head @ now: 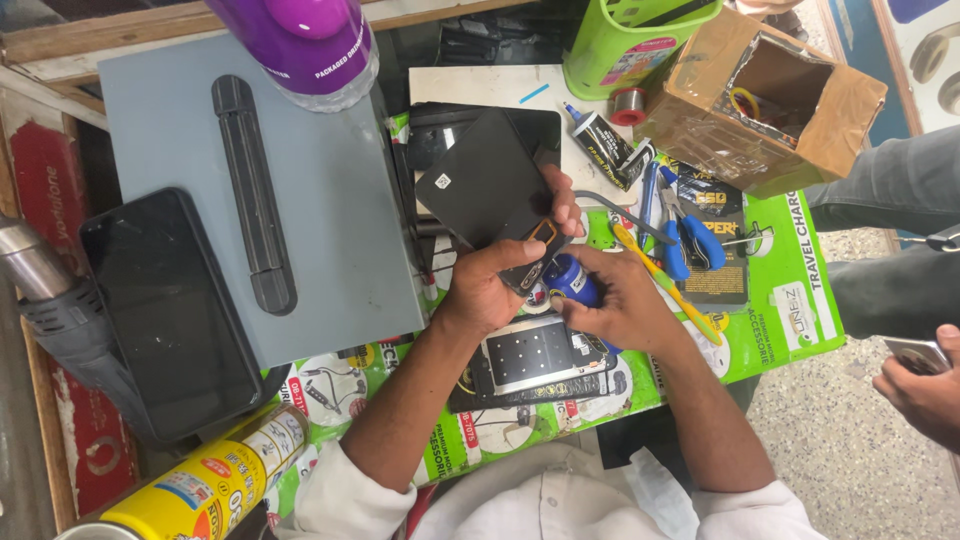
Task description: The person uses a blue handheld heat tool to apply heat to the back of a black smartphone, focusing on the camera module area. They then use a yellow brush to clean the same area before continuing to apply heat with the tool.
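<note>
My left hand [492,283] grips a black phone back cover [485,190] by its lower corner, where an orange-rimmed camera frame shows. My right hand [617,298] holds a small blue bottle [571,281] right against that corner. Below both hands an opened phone body [540,358] lies flat on the green printed mat [780,300], its inner parts showing.
A grey flat machine [330,200] with a black bar fills the left; a dark tablet [165,310] leans on it. Purple bottle [305,45], yellow spray can [205,490], glue tube [605,140], blue-handled cutters [690,235], yellow toothbrush [665,280], cardboard box [770,100], green holder [630,40]. Another person's hand [925,385] at right.
</note>
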